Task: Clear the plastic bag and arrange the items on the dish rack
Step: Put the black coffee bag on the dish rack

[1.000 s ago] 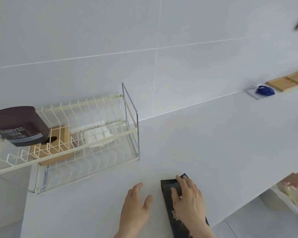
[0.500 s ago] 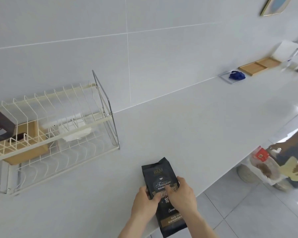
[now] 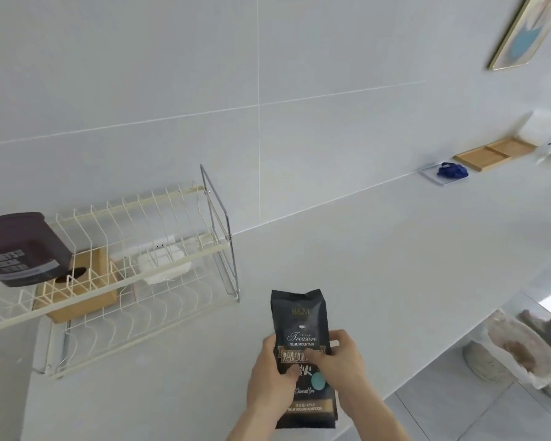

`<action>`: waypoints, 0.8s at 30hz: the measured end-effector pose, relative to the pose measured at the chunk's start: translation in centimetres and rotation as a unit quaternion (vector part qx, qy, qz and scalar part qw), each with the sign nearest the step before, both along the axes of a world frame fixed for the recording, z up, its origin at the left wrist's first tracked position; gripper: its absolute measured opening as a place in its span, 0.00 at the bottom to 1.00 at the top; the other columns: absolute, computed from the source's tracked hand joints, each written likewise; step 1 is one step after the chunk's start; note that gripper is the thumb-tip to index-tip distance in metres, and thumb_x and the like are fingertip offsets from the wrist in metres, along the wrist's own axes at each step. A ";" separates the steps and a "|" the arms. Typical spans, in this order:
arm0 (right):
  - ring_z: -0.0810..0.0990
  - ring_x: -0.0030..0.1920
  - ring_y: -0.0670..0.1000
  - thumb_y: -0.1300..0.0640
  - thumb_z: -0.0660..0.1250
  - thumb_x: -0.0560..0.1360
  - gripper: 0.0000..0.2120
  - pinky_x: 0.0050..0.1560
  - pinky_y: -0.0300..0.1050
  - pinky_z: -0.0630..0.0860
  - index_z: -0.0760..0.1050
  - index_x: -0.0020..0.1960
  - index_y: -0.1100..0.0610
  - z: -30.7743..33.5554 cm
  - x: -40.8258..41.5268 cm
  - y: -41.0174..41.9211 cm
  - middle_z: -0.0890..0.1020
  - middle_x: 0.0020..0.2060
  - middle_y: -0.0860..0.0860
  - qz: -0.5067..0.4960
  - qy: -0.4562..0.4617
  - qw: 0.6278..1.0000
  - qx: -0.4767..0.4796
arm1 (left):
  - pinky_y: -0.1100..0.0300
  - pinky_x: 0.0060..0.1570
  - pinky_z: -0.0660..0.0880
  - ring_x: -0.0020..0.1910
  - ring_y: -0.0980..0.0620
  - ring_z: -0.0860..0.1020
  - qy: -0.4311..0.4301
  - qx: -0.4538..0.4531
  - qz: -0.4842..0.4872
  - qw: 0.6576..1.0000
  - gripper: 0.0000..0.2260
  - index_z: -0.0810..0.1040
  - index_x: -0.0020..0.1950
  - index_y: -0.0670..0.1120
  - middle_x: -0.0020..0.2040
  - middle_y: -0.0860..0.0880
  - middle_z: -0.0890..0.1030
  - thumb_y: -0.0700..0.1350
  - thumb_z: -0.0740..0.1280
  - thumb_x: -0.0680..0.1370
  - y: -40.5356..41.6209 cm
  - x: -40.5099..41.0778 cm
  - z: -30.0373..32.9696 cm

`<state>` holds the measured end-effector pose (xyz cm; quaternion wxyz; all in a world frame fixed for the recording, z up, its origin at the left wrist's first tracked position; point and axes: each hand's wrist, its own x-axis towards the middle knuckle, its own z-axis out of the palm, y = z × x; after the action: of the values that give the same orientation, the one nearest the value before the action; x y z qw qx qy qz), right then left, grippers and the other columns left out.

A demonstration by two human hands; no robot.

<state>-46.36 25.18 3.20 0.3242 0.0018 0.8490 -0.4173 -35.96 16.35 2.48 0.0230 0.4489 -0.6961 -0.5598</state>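
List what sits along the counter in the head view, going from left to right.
Dark brown pouch → wooden box inside the dish rack → black coffee bag, held by left hand and right hand → blue object → wooden tray.

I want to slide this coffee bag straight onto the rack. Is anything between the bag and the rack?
Nothing visible on the counter between the black coffee bag, held by the left hand and right hand, and the dish rack. Its lower tier near the chrome end looks free; a folded white cloth sits further in.
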 end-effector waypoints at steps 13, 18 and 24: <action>0.87 0.44 0.55 0.55 0.80 0.67 0.19 0.45 0.62 0.86 0.74 0.51 0.44 19.2 -5.9 -10.1 0.85 0.44 0.49 -0.018 0.199 0.951 -0.235 | 0.58 0.50 0.80 0.51 0.58 0.80 0.230 -0.221 0.039 0.947 0.26 0.67 0.68 0.62 0.54 0.62 0.81 0.46 0.72 0.75 -10.7 -6.3 18.2; 0.87 0.45 0.54 0.52 0.80 0.65 0.22 0.47 0.62 0.85 0.76 0.56 0.42 24.3 -5.5 -15.8 0.86 0.45 0.47 0.052 0.248 0.927 -0.275 | 0.63 0.45 0.77 0.47 0.60 0.80 0.271 -0.253 0.099 0.923 0.27 0.68 0.69 0.62 0.53 0.63 0.80 0.46 0.73 0.75 -15.3 -4.6 23.2; 0.86 0.47 0.54 0.57 0.80 0.68 0.26 0.50 0.61 0.85 0.76 0.63 0.47 25.8 -1.2 -23.8 0.85 0.46 0.47 0.163 0.240 0.908 -0.302 | 0.48 0.52 0.81 0.50 0.54 0.82 0.247 -0.271 0.202 0.908 0.28 0.68 0.68 0.64 0.54 0.59 0.82 0.45 0.74 0.73 -21.5 0.8 24.1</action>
<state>-47.52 1.37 29.00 0.1591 -0.3352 0.7232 -0.5825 -35.15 -5.19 26.54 0.4277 0.4040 -0.6873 -0.4260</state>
